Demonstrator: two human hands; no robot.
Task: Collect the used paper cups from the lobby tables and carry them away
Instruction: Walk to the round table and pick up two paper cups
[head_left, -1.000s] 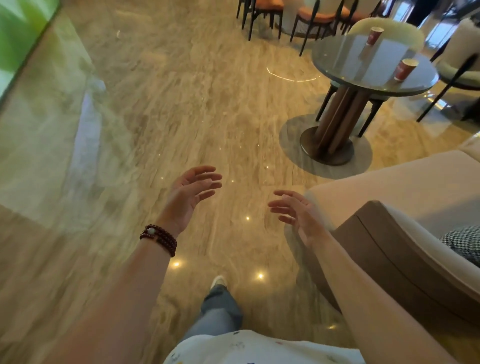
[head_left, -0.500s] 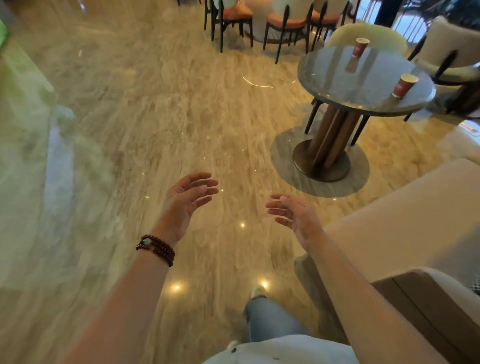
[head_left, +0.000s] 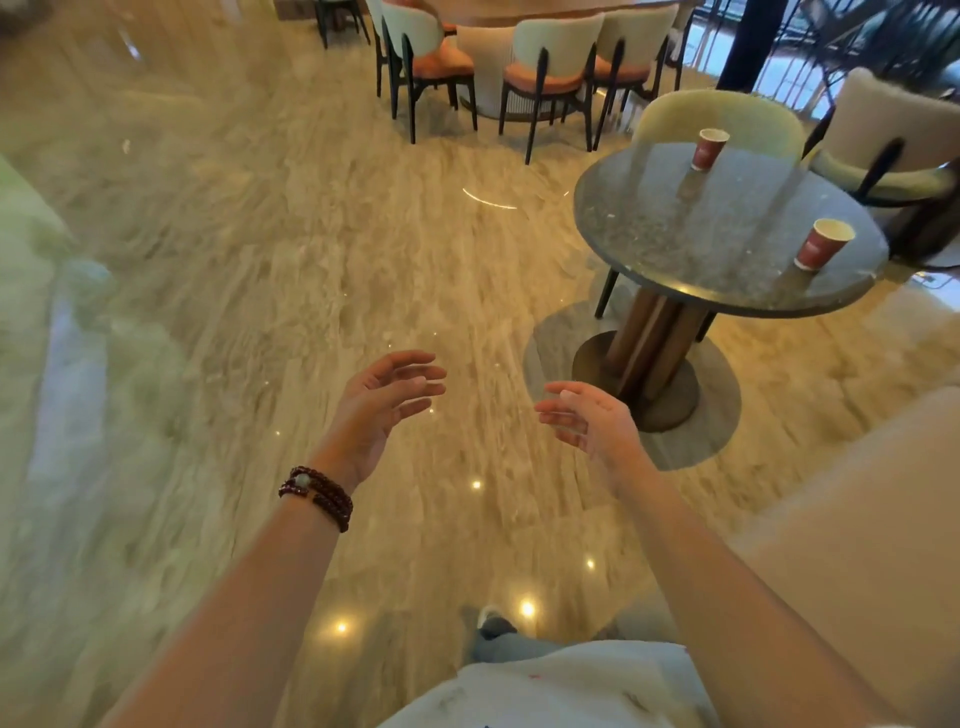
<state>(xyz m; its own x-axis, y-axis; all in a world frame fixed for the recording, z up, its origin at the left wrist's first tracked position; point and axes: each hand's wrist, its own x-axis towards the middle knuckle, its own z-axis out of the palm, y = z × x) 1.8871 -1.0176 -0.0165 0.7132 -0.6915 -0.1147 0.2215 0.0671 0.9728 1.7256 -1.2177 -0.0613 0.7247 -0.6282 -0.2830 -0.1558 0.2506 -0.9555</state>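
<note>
Two red paper cups stand upright on a round dark glass table (head_left: 691, 249) ahead to the right. The near cup (head_left: 823, 245) is by the table's right edge; the far cup (head_left: 708, 149) is at its back edge. My left hand (head_left: 382, 410), with a dark bead bracelet on the wrist, and my right hand (head_left: 592, 423) are stretched out in front of me over the floor, fingers loosely spread and holding nothing. Both hands are well short of the table.
A beige sofa (head_left: 857, 519) runs along my right side. Pale green armchairs (head_left: 727, 117) stand behind the round table. Further back, several chairs with orange seats (head_left: 545, 78) surround another table. Polished marble floor (head_left: 234, 260) stretches to the left.
I have walked forward: the round table and its cups have come closer and larger in view. Both hands stay out in front, held the same way.
</note>
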